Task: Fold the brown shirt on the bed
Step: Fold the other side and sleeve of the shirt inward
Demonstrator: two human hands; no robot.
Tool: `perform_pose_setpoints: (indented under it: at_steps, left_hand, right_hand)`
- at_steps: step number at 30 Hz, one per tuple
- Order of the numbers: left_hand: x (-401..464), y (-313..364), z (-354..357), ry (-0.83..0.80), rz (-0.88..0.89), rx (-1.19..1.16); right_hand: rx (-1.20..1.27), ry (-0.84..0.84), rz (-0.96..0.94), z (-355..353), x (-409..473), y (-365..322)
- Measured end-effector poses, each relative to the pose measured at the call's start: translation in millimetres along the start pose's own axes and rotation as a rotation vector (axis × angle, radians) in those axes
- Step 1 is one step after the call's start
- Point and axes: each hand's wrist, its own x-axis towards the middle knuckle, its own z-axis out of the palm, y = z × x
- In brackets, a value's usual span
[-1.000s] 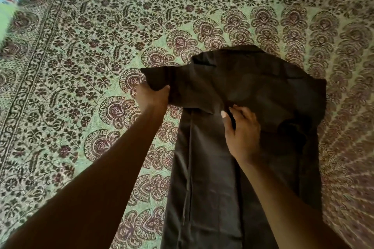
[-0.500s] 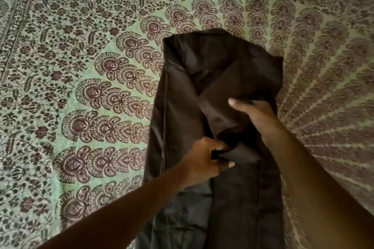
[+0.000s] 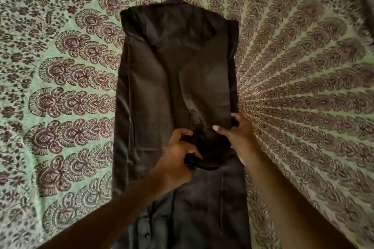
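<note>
The brown shirt (image 3: 162, 79) lies lengthwise on the bed as a long narrow strip, both sides folded inward, collar end far from me. A folded-in sleeve lies down its middle. My left hand (image 3: 178, 155) pinches the sleeve's dark cuff end near the shirt's centre. My right hand (image 3: 238, 135) grips the same sleeve fabric at the shirt's right edge, thumb on top. Buttons show on the shirt's near end at the bottom of the view.
The bed is covered by a green sheet (image 3: 60, 87) with a dark brown floral and peacock-feather print, spreading on all sides of the shirt. A blurred dark object (image 3: 360, 10) sits at the top right corner.
The left sleeve was carried from the shirt's left side across onto its middle. Both hands have moved down toward me along the sleeve, which now lies straighter.
</note>
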Motion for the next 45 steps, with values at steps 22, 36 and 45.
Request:
perform_pose_setpoints:
  at_steps: [22,36,45]
  left_hand:
    - [-72,-3,69,0.058,-0.195,0.050]
    - [-84,-3,72,-0.074,-0.364,0.127]
    - [-77,5,52,-0.249,-0.341,0.198]
  right_hand:
    - [-0.422,-0.008,-0.220,-17,-58,47]
    - [-0.363,-0.048,-0.198,-17,-70,62]
    - [-0.501,-0.082,-0.208,-18,-60,58]
